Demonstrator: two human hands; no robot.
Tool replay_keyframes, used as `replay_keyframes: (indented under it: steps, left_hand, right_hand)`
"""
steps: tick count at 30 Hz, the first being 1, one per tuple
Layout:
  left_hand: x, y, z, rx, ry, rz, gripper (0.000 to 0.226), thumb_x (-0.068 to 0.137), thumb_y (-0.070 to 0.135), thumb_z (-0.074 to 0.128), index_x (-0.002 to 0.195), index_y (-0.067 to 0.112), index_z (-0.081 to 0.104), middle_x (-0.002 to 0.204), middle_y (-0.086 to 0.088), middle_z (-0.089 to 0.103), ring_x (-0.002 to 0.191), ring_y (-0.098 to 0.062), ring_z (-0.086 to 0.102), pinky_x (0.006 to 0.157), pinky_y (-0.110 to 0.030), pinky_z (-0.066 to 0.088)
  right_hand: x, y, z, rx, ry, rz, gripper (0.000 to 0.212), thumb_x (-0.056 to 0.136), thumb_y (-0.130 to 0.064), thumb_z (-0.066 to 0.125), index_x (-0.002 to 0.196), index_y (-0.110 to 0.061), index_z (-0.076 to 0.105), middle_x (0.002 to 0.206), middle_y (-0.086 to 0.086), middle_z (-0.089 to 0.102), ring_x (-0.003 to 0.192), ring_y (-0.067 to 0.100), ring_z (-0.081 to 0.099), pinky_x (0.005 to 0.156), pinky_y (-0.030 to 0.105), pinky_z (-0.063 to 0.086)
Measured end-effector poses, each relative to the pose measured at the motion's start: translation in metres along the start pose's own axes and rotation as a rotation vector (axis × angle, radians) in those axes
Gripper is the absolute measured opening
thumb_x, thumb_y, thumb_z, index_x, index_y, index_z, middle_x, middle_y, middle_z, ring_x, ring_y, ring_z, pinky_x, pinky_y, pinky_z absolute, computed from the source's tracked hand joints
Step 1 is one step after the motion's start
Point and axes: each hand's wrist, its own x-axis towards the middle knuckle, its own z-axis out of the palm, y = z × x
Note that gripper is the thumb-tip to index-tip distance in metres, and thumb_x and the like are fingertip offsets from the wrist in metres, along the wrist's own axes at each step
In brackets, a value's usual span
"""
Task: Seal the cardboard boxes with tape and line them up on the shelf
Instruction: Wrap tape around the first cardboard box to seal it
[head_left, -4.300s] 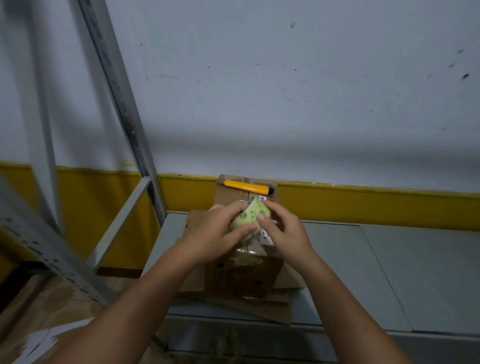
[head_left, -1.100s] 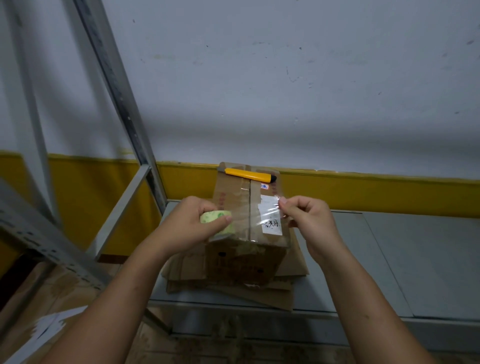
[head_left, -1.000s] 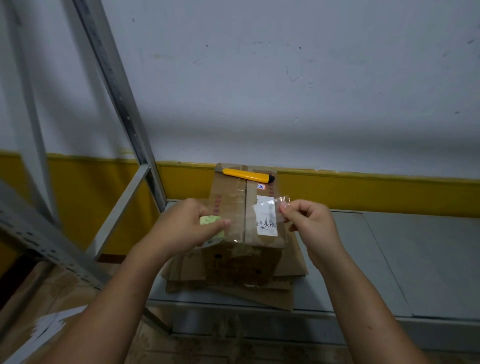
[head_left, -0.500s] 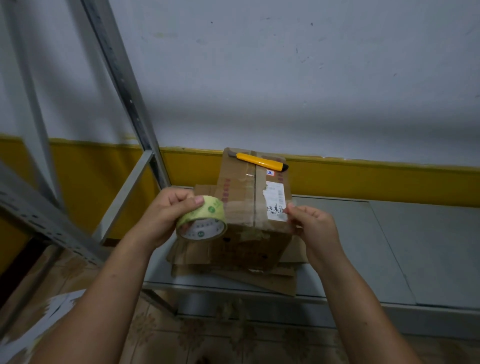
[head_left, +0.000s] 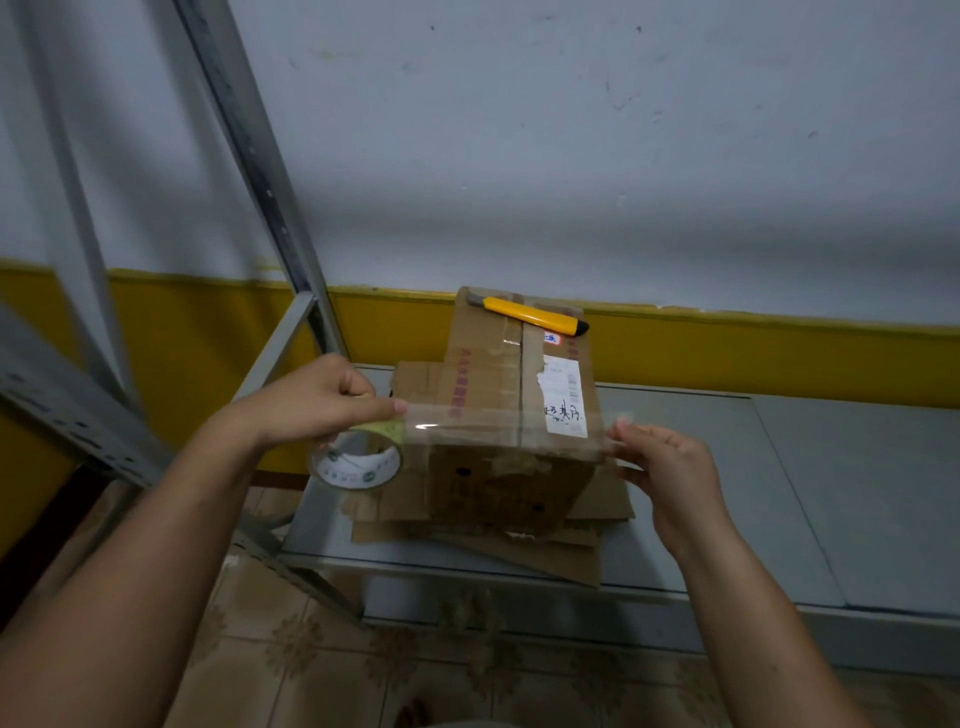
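Cardboard box (head_left: 511, 395) atop flattened cardboard (head_left: 483, 545) at left end of shelf (head_left: 753, 493), yellow knife (head_left: 535, 315) across its far edge, left grip (head_left: 317, 400) curled round tape roll (head_left: 356, 462), right grip (head_left: 662, 467) pinching clear tape strip (head_left: 493, 423) stretched over box top

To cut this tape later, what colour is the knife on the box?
The knife is yellow, black-tipped; head view.
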Motion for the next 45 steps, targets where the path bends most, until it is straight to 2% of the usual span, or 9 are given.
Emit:
replay_keyframes:
  steps: [5,13,23,29,33,36,38,41,45]
  left_hand:
    - [0.018,-0.012,0.007,0.07,0.052,-0.098,0.058,0.087,0.05,0.081,0.057,0.015,0.046,0.057,-0.008,0.031,0.049,-0.021,0.034,0.051,-0.031,0.029]
    - [0.039,-0.014,0.014,0.308,0.016,-0.212,0.072,0.071,0.078,0.076,0.046,0.024,0.036,0.051,-0.002,0.028,0.049,-0.021,0.031,0.059,-0.038,0.025]
    - [0.049,-0.023,0.017,0.188,-0.03,-0.22,0.067,0.068,0.073,0.08,0.04,0.023,0.046,0.046,0.001,0.035,0.044,-0.016,0.033,0.052,-0.03,0.027]
    - [0.054,-0.044,0.017,0.064,-0.109,-0.24,0.065,0.072,0.067,0.086,0.046,0.022,0.046,0.051,-0.001,0.032,0.048,-0.019,0.032,0.055,-0.029,0.027]
    - [0.05,-0.063,0.025,-0.023,-0.209,-0.226,0.073,0.074,0.074,0.083,0.062,0.012,0.047,0.064,-0.008,0.029,0.056,-0.022,0.031,0.059,-0.03,0.027]
    - [0.049,-0.079,0.038,-0.133,-0.29,-0.212,0.076,0.082,0.068,0.08,0.073,-0.003,0.055,0.075,-0.01,0.049,0.069,-0.027,0.046,0.069,-0.034,0.039]
    - [0.048,-0.082,0.044,-0.187,-0.295,-0.194,0.066,0.085,0.062,0.081,0.075,0.0,0.061,0.078,-0.012,0.058,0.072,-0.027,0.055,0.072,-0.036,0.046]
    - [0.048,-0.077,0.046,-0.178,-0.261,-0.163,0.061,0.081,0.069,0.081,0.067,0.015,0.055,0.068,-0.012,0.039,0.062,-0.029,0.037,0.062,-0.042,0.029]
    - [0.047,-0.069,0.044,-0.152,-0.237,-0.149,0.078,0.082,0.072,0.078,0.068,0.004,0.041,0.068,-0.02,0.022,0.059,-0.031,0.021,0.06,-0.042,0.02]
  right_hand:
    - [0.001,0.014,0.007,-0.044,0.023,0.014,0.019,0.097,-0.02,0.069,0.091,-0.005,0.079,0.089,0.008,0.079,0.098,0.034,0.073,0.094,0.054,0.056]
    - [0.004,0.033,-0.004,0.05,0.067,0.086,0.019,0.099,-0.015,0.065,0.092,-0.001,0.076,0.09,0.014,0.079,0.092,0.032,0.076,0.091,0.051,0.06]
    - [0.006,0.049,-0.003,0.085,0.09,0.124,0.018,0.099,-0.013,0.065,0.088,-0.003,0.075,0.088,0.015,0.078,0.093,0.037,0.075,0.086,0.045,0.059]
    - [0.011,0.06,-0.005,-0.003,0.058,0.178,0.015,0.094,-0.022,0.073,0.088,-0.009,0.079,0.087,0.007,0.08,0.093,0.03,0.075,0.088,0.048,0.055]
    - [0.014,0.066,-0.012,-0.004,-0.049,0.326,0.022,0.092,-0.025,0.075,0.1,-0.006,0.077,0.083,0.003,0.077,0.089,0.027,0.071,0.076,0.038,0.046]
    - [0.013,0.066,-0.019,0.041,-0.155,0.472,0.025,0.083,-0.028,0.081,0.099,-0.01,0.073,0.076,0.003,0.066,0.09,0.031,0.062,0.07,0.034,0.041]
    - [0.014,0.068,-0.022,0.034,-0.189,0.498,0.026,0.079,-0.03,0.082,0.093,-0.012,0.07,0.075,0.003,0.064,0.086,0.029,0.067,0.067,0.033,0.041]
    - [0.016,0.069,-0.025,0.004,-0.241,0.495,0.024,0.087,-0.033,0.079,0.096,-0.014,0.068,0.075,0.002,0.067,0.09,0.03,0.073,0.067,0.032,0.045]
    - [0.019,0.055,-0.028,-0.143,-0.302,0.488,0.041,0.088,-0.046,0.075,0.105,-0.009,0.072,0.097,0.006,0.079,0.104,0.03,0.074,0.07,0.033,0.05]
